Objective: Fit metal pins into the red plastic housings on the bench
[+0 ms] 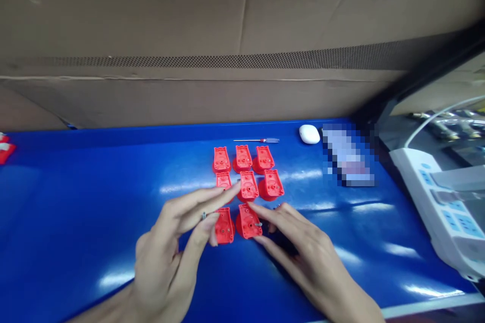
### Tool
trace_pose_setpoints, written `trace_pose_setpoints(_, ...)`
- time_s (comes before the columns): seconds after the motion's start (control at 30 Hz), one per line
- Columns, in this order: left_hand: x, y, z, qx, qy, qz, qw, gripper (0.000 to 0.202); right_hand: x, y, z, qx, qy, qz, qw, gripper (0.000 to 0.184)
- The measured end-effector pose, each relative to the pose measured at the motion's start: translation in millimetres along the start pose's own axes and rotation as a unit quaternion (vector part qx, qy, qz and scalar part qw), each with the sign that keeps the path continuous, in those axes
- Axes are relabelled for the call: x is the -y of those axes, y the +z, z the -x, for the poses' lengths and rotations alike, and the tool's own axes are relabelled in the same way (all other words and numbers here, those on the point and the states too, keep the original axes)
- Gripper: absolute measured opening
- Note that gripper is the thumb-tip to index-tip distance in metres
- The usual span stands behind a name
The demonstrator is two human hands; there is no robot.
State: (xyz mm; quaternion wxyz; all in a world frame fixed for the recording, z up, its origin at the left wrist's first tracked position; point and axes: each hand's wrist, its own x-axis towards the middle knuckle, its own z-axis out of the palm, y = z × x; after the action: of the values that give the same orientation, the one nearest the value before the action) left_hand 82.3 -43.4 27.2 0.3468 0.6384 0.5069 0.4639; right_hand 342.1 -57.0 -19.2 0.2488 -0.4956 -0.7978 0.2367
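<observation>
Several red plastic housings (247,185) sit in rows on the blue tabletop, their open, hollowed sides facing up. My left hand (172,242) is over the left of the front row, pinching a small metal part (203,216) between thumb and finger; its exact kind is too small to tell. It partly covers the front-left red housing (225,229). My right hand (303,242) grips the edges of the front-middle red housing (248,223) with thumb and forefinger. A small metal pin (258,224) shows at that housing's right side. Whatever lies under my right palm is hidden.
Behind the rows lies a screwdriver (261,140) with a clear handle. A white rounded case (309,134) and a blurred-out phone-like object (346,154) are at the back right. A white power strip (443,207) stands at the right edge. Cardboard (189,25) walls the back.
</observation>
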Motion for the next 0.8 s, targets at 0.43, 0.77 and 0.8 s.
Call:
trace_pose_setpoints(0.43,-1.2,-6.1,-7.7,0.036,0.127,-0.042,0.990,0.021,1.8,-2.8,5.6,-0.004,0.011,0.035,0.999,0.061)
trace_pose_setpoints(0.77,-5.1,0.0,-6.7,0.054,0.176,-0.090,0.979,0.024,45.6,-46.9,-0.8,-0.147,-0.079,0.068,0.984,0.033)
trace_pose_setpoints(0.8,-6.2,-0.4,-5.2,0.057,0.179,-0.095,0.978,0.022,51.7,-46.0,-4.2,-0.128,-0.082,0.058,0.987,0.031)
